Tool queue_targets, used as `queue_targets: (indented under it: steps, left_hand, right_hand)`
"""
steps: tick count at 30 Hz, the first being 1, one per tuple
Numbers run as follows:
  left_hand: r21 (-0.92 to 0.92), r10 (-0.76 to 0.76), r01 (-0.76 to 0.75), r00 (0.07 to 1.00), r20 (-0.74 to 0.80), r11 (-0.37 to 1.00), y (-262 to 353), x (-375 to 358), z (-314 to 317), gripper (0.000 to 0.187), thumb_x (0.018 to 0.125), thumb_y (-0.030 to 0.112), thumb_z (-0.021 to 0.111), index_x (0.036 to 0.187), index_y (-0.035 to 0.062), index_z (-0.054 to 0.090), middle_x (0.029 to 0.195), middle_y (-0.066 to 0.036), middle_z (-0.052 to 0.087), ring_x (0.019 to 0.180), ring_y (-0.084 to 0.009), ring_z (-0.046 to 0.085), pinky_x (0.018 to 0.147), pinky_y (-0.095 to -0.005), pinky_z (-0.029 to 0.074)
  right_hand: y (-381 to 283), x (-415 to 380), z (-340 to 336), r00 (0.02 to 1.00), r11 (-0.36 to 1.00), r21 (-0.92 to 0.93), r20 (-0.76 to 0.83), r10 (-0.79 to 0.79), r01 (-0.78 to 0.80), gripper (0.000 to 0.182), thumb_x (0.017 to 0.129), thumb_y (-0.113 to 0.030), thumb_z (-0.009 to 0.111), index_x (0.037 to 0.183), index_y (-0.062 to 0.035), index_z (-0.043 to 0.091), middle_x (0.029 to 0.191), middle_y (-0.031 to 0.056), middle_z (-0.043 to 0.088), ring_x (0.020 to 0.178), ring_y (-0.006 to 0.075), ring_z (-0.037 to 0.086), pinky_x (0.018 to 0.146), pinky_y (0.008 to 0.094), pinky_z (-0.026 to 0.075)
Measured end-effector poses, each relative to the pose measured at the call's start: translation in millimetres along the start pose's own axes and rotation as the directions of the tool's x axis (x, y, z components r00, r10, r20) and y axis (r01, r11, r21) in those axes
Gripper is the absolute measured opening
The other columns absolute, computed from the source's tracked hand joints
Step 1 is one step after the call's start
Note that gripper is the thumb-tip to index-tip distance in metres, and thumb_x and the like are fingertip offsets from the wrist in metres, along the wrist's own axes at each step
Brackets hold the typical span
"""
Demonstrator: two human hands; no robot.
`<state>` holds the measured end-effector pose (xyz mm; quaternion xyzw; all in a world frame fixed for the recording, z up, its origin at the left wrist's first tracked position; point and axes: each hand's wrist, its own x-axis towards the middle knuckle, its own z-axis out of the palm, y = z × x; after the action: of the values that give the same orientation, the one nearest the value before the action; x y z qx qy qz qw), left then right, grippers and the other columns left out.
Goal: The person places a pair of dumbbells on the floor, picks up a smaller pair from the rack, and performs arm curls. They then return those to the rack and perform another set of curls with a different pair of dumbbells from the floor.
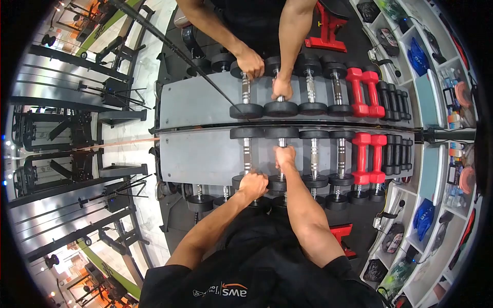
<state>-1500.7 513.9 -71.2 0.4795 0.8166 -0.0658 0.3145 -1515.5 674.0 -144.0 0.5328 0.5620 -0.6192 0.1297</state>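
My right hand (285, 156) is wrapped round the chrome handle of a dumbbell with round black heads (281, 133), which lies on the grey rack shelf (205, 159). To its left, my left hand (254, 186) is curled into a fist over the near end of another chrome-handled dumbbell (247, 150). This fist partly covers that dumbbell's near head, and nothing sticks out of its fingers. A mirror (200, 102) behind the shelf reflects both arms and the dumbbells.
Right of my hands stand more chrome dumbbells (314, 154), red dumbbells (361, 159) and small black ones (398, 154). A lower row of dumbbells (199, 201) sits beneath the shelf. Cubby shelves (411, 215) with bags are at right; cable machines (67, 200) are at left.
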Motion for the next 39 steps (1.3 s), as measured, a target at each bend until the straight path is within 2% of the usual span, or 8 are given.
queue_targets:
  steps: [3,12,21,24,32,35,38,39]
  left_hand:
    - [0.011,-0.026,0.027,0.998,-0.055,1.000,2.7,-0.4,1.8,0.043,0.083,0.036,0.072,0.104,-0.0002,0.067,0.095,-0.012,0.073,0.091,-0.0263,0.071,0.089,-0.0345,0.052]
    - [-0.019,-0.094,0.094,0.995,0.013,0.995,11.0,1.3,-4.3,0.037,0.081,0.035,0.074,0.099,0.0031,0.070,0.096,-0.012,0.073,0.092,-0.0265,0.070,0.082,-0.0368,0.054]
    - [-0.037,-0.069,0.070,0.997,0.023,0.997,9.5,1.2,-6.8,0.040,0.080,0.039,0.075,0.099,0.0042,0.070,0.095,-0.010,0.072,0.095,-0.0267,0.070,0.083,-0.0372,0.055]
    - [-0.079,-0.076,0.074,0.997,-0.017,0.994,8.9,4.5,-0.1,0.046,0.073,0.042,0.078,0.095,0.0023,0.069,0.092,-0.012,0.072,0.092,-0.0279,0.069,0.086,-0.0371,0.054]
    - [-0.071,-0.107,0.108,0.994,0.018,0.992,11.6,3.7,-0.2,0.041,0.078,0.045,0.073,0.093,0.0072,0.072,0.090,-0.010,0.074,0.088,-0.0264,0.071,0.083,-0.0366,0.055]
    - [-0.058,-0.119,0.120,0.993,0.019,0.991,12.5,3.5,-2.3,0.038,0.079,0.045,0.072,0.093,0.0090,0.073,0.091,-0.010,0.074,0.089,-0.0261,0.072,0.081,-0.0369,0.056]
    - [-0.054,-0.117,0.117,0.993,0.006,0.992,12.4,0.3,-4.6,0.037,0.079,0.044,0.072,0.094,0.0105,0.074,0.092,-0.009,0.074,0.090,-0.0258,0.072,0.079,-0.0372,0.057]
    - [-0.054,-0.110,0.109,0.994,-0.002,0.993,12.3,-0.7,-4.9,0.037,0.080,0.044,0.072,0.095,0.0109,0.074,0.093,-0.009,0.074,0.090,-0.0257,0.072,0.079,-0.0373,0.057]
  right_hand:
    - [-0.3,-1.2,-1.3,1.000,1.000,0.007,-0.003,-0.007,0.007,0.027,0.079,-0.017,0.068,0.066,0.0043,0.058,0.056,0.0106,0.057,0.042,0.0202,0.055,0.037,0.0361,0.044]
    - [-7.8,-10.6,-2.7,1.000,1.000,0.003,-0.010,0.006,-0.005,0.026,0.081,-0.014,0.066,0.062,0.0000,0.054,0.052,0.0082,0.053,0.038,0.0185,0.049,0.034,0.0359,0.040]
    - [-6.6,-9.2,-1.4,1.000,1.000,-0.021,-0.031,-0.006,0.005,0.026,0.082,-0.017,0.070,0.069,0.0033,0.061,0.056,0.0100,0.058,0.042,0.0192,0.054,0.036,0.0356,0.044]
    - [-6.2,-7.5,-1.0,1.000,1.000,0.001,-0.026,-0.009,0.009,0.026,0.082,-0.017,0.070,0.069,0.0032,0.061,0.056,0.0097,0.057,0.042,0.0190,0.053,0.036,0.0359,0.044]
    - [-3.5,-9.8,1.0,0.998,0.998,0.023,-0.030,-0.063,0.064,0.023,0.079,-0.013,0.066,0.062,-0.0025,0.055,0.053,0.0059,0.053,0.038,0.0153,0.048,0.033,0.0328,0.038]
    - [1.1,-7.2,0.7,0.994,0.994,-0.025,-0.025,-0.110,0.110,0.025,0.079,-0.016,0.066,0.062,-0.0015,0.057,0.054,0.0061,0.055,0.040,0.0160,0.051,0.036,0.0342,0.042]
    - [-3.7,-10.6,-10.8,0.993,0.947,-0.300,0.036,-0.111,0.116,0.030,0.082,-0.026,0.068,0.074,0.0019,0.063,0.070,0.0133,0.066,0.058,0.0243,0.064,0.054,0.0412,0.053]
    - [-4.3,-15.7,-17.2,0.975,0.852,-0.477,0.065,-0.213,0.218,0.034,0.082,-0.030,0.068,0.083,0.0027,0.063,0.079,0.0161,0.067,0.067,0.0276,0.066,0.061,0.0433,0.053]
